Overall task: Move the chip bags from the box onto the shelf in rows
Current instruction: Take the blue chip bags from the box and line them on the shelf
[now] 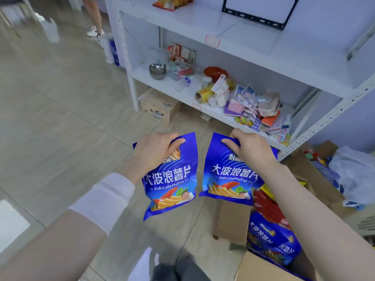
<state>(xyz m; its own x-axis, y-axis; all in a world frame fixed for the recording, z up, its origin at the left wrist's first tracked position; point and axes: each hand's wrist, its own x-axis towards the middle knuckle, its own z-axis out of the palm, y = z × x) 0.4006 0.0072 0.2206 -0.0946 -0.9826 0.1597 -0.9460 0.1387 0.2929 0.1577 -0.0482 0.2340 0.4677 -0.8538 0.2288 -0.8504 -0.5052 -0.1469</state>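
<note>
Two blue chip bags hang over the tiled floor [60, 118], one from each of my hands. My left hand [156, 148] pinches the top edge of the left bag [169, 183], thumb across its front. My right hand [246, 146] grips the top of the right bag [229, 175] likewise. The bags hang upright, side by side, a narrow gap between them. The open cardboard box [261, 268] sits at five o'clock, with more blue bags [269, 238] and a red pack [267, 205] inside. The white shelf [203, 23] spans twelve to two o'clock. An orange bag [172, 2] lies on its upper board at twelve; steel bowls [157, 71] and mixed packets [261, 106] crowd the lower one. A bystander's legs [94, 17] stand at eleven o'clock.
</note>
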